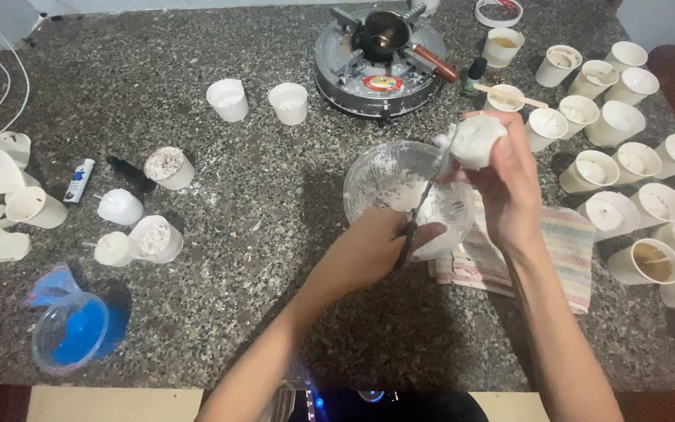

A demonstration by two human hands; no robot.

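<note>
the risk sits in the left hand (376, 250): it is closed around the handles of a pair of scissors (423, 205), and the blades run up and away from it to the white candle (476, 141) held in the right hand (509, 187). a slip of the blades off the waxy surface could nick the right fingers (501, 152), which lie just beside the tips. a hard push could also break the candle or knock it out of the grip, and i judge it would drop into the clear bowl (376, 168) that lies under and between the two hands, already holding white scrapings. scrapings that miss the bowl would land on the striped cloth (564, 250) under the right wrist or on the speckled counter (259, 234).

the right hand is curled firmly round the candle, fingers wrapped, nothing else in it. the left is shut on the scissors only.

further off, to the right of the right hand, stand many white cups (634, 160), near enough for an elbow to tip. beyond both hands is a small stove (376, 70) with a dark pot (386, 31) on it
</note>
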